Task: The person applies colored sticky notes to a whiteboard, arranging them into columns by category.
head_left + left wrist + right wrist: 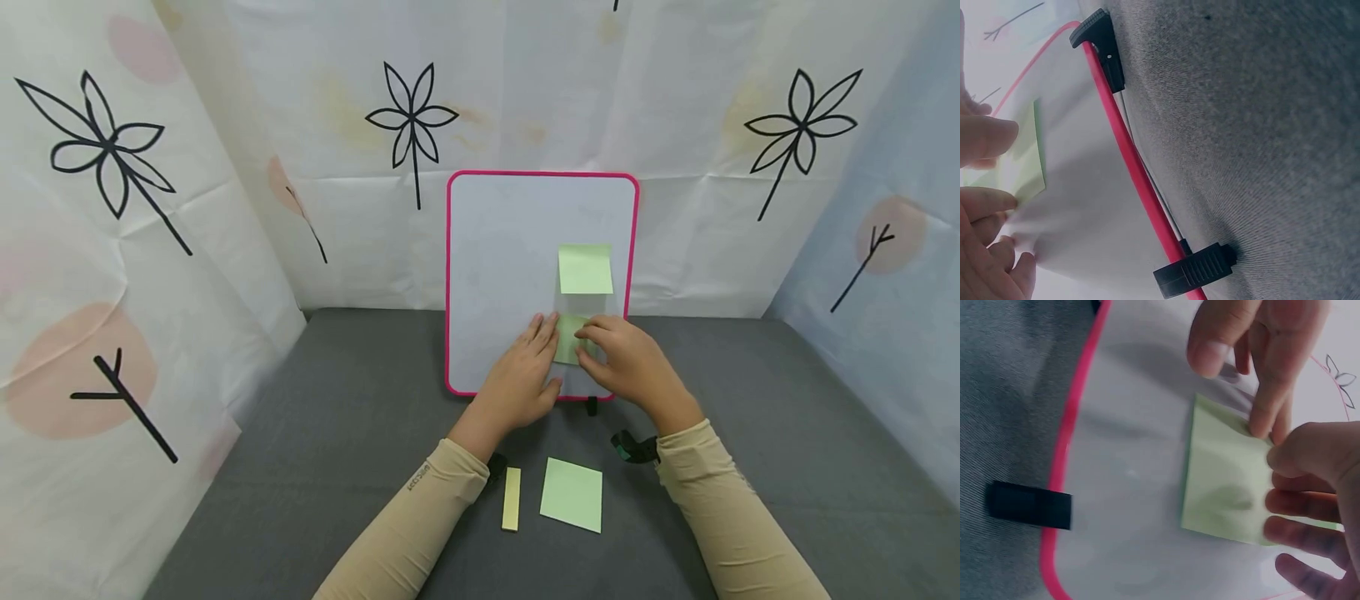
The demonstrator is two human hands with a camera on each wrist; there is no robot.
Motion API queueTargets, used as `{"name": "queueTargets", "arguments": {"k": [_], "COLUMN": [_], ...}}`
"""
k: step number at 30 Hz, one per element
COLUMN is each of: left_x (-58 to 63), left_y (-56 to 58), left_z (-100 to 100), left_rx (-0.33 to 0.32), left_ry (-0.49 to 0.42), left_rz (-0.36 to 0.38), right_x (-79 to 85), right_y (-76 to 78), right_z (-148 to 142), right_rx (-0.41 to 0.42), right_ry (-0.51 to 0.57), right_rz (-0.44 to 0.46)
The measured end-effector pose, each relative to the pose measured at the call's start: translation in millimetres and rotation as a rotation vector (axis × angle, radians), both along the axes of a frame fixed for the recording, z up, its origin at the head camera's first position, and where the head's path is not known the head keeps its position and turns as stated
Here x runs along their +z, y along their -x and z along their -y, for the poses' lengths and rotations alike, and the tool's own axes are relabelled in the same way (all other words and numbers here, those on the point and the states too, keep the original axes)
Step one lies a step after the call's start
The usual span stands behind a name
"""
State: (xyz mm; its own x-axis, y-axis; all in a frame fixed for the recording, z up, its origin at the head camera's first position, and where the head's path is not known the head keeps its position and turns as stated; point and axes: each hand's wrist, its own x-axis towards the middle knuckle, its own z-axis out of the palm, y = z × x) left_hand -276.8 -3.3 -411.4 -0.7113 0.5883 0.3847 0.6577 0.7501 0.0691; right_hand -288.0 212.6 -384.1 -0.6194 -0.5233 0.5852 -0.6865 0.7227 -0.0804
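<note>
A white board (510,242) with a pink rim leans upright against the back wall. On its lower right lies a light green sticky note (1222,475). My left hand (521,375) rests on the board, with its extended fingertips at this note's left edge. From the right, my right hand (633,362) reaches over the same note with bent fingers touching its face; a gap shows between thumb and forefinger. Part of the note is hidden under the fingers. Directly above it, another green sticky note (585,269) sticks to the board, its lower edge lifting off.
On the grey tabletop (360,433) in front lie a loose green sticky note (572,495) and a narrow yellow strip (511,499) between my forearms. Black clips (1194,272) grip the board's bottom rim. Printed fabric walls (337,242) stand behind and at both sides.
</note>
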Motion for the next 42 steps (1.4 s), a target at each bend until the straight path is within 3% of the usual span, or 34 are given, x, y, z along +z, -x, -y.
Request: {"name": "queueTargets", "arguments": {"k": [6, 21, 42], "left_x": [-1.4, -0.7, -1.7], "left_y": [-0.6, 0.3, 0.5], "left_z": [0, 1, 3], "left_rx": [0.006, -0.007, -0.007], "left_ry": [-0.007, -0.001, 0.012], "left_rz": [0.01, 0.009, 0.004], "right_x": [-5.1, -18.8, -26.2], "right_y": [2.8, 7.6, 6.5], "right_z": [4, 12, 14], "right_rx": [0.036, 0.073, 0.024], "right_ry": [0.024, -0.007, -0.086], "right_rz": [-0.101, -0.219, -0.243]}}
